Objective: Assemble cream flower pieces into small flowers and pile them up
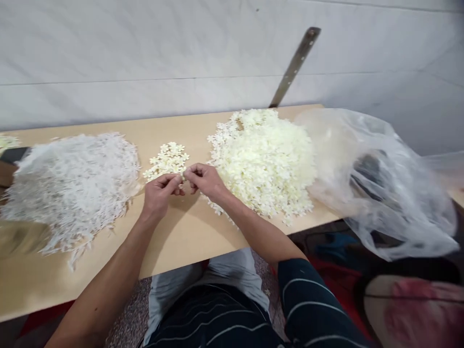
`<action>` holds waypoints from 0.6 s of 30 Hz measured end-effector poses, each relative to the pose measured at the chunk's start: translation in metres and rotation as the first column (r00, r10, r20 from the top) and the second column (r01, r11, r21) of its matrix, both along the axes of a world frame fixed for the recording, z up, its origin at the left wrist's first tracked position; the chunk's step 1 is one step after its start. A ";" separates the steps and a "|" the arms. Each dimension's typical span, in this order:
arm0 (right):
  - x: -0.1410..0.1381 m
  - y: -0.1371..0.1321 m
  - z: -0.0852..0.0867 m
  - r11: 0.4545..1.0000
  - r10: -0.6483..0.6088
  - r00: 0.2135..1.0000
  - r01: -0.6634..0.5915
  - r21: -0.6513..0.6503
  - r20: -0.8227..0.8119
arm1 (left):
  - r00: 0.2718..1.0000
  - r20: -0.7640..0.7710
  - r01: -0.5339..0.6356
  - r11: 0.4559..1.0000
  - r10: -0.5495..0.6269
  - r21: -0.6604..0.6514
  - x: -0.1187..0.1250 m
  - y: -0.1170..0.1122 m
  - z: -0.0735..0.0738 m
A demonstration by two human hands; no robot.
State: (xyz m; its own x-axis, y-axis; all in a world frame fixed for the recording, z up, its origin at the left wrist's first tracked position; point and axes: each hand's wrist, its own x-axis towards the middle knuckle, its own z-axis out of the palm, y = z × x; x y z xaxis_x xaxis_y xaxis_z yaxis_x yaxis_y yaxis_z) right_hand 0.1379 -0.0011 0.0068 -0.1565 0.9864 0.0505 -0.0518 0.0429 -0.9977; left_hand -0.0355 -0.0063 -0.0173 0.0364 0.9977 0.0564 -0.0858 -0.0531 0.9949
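Observation:
My left hand and my right hand meet fingertip to fingertip above the table, both closed in a pinch. Between them shows a bit of a small pale flower, mostly covered by the fingers. Just beyond the hands lies a small heap of cream flowers. To the right of my right hand spreads a large pile of pale yellow-white artificial flowers. Left of my left hand is a wide heap of thin white slivers, like little stems or filaments.
A clear plastic bag slumps over the right end of the wooden table. Behind the table stands a pale marbled wall, with a dark metal strip leaning against it. A patterned round thing is at lower right.

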 end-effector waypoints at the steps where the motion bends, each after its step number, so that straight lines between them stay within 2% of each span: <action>1: 0.000 -0.001 0.000 1.000 0.007 0.999 -0.007 0.018 0.033 | 1.000 -0.003 -0.020 1.000 0.020 0.008 0.000 0.000 -0.002; 4: -0.001 -0.004 0.002 0.999 -0.002 0.994 -0.002 0.038 0.112 | 0.999 0.005 -0.054 0.998 0.054 0.012 -0.002 0.000 -0.005; 6: -0.003 -0.006 0.004 0.999 -0.017 0.991 0.011 0.038 0.136 | 0.998 0.044 -0.033 0.999 0.034 -0.032 -0.002 -0.001 -0.005; 9: -0.005 -0.007 0.006 0.999 -0.025 0.990 0.022 0.026 0.139 | 0.988 0.143 0.071 0.990 -0.053 -0.124 -0.003 -0.003 -0.003; 12: -0.007 -0.006 0.005 1.000 -0.025 0.990 0.024 0.014 0.141 | 0.967 0.216 0.171 0.975 -0.138 -0.143 -0.003 -0.005 -0.001; 18: -0.009 -0.007 0.005 0.999 -0.032 0.995 0.033 -0.002 0.098 | 0.953 0.282 0.162 0.974 -0.113 -0.157 -0.002 -0.005 0.003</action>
State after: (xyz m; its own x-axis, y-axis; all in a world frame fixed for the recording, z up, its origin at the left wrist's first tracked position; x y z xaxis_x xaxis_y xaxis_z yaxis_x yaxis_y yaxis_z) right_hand 0.1293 -0.0078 0.0122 -0.1284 0.9912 0.0329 0.0480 0.0393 -0.9981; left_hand -0.0372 -0.0109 -0.0146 0.1823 0.9788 -0.0934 -0.3455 0.1527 0.9259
